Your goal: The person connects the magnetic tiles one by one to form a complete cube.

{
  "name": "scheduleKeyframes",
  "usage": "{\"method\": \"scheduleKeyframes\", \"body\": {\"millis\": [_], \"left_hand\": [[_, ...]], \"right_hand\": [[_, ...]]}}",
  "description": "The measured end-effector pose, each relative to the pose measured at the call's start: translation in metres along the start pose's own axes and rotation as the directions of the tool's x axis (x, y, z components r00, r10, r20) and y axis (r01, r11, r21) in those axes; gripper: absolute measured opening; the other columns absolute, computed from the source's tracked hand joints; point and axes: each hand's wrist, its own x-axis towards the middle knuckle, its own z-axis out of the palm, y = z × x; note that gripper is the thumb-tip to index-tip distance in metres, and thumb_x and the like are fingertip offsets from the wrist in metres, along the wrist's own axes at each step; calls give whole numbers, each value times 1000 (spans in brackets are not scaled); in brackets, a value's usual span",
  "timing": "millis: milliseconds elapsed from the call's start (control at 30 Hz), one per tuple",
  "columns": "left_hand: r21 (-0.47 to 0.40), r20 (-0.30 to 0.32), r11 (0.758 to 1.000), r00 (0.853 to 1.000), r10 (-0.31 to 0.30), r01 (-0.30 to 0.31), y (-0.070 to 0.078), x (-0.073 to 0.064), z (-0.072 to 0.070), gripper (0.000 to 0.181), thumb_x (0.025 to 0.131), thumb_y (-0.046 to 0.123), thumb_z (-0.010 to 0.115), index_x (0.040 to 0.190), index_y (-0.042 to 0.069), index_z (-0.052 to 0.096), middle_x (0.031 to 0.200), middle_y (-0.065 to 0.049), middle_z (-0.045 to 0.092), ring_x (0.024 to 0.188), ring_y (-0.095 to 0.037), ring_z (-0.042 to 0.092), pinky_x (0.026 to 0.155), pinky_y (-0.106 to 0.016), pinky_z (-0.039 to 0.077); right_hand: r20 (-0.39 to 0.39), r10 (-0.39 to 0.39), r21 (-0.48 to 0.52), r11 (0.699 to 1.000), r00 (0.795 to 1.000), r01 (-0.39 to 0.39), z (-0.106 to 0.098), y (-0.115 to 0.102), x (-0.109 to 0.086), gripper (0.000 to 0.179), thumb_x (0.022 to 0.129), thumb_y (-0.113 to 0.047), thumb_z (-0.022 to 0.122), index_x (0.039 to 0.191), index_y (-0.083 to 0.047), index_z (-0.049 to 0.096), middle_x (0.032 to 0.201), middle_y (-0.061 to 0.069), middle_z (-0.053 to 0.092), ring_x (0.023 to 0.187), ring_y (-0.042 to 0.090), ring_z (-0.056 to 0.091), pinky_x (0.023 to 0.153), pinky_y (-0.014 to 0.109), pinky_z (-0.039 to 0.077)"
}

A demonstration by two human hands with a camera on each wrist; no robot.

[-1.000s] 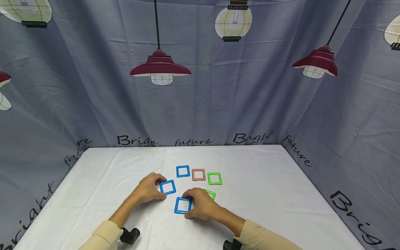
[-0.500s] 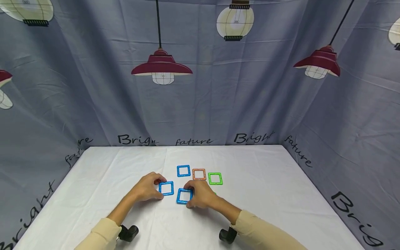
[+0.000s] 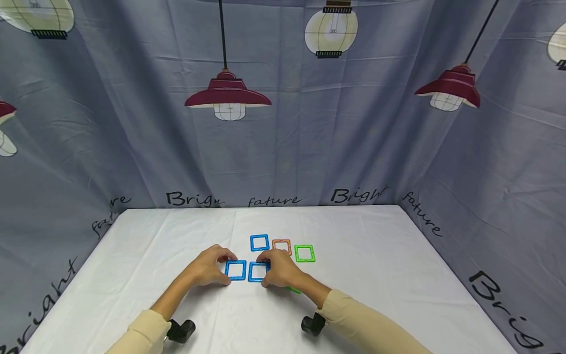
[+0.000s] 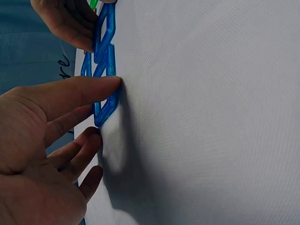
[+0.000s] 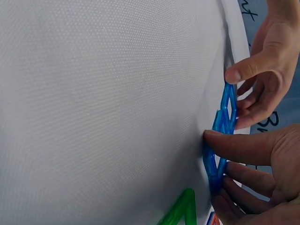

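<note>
My left hand holds a blue square magnetic tile by its left side, thumb at the near edge and fingers at the far edge. Just right of it, a second blue square tile is pinched by my right hand, which hides its right side. Both open-centred tiles lie level at the white cloth, side by side. From the left wrist, the left tile and the other tile look touching or nearly so. The right wrist view shows my right thumb on the near edge of its tile.
Behind the hands, a blue tile, an orange tile and a green tile lie in a loose row. Another green tile is mostly covered by my right hand. A printed curtain surrounds the white table.
My right hand has slid its blue tile away from me, level with the left one. My left hand has turned its tile straighter and drawn it slightly nearer.
</note>
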Motion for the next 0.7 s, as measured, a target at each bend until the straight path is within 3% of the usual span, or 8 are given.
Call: {"method": "scheduleKeyframes", "body": {"millis": [467,700], "left_hand": [[8,29,1000,1000,-4,3,3,0,-2,49,65,12,94,109,22,75,110,-5,59,105,-25,57,100,-54,50],[30,36,1000,999,0,-1,5,-1,-2,49,66,13,94,111,21,75,100,-4,60,93,-22,55,87,-45,52]], "right_hand": [[18,-15,-14,1000,1000,15,-2,2,3,52,68,-11,93,116,-10,74,115,4,74,112,22,66,104,42,51],[29,-2,-8,1000,1000,2,-2,0,0,53,69,-12,93,118,-10,75,119,4,74,116,23,64,106,45,50]]}}
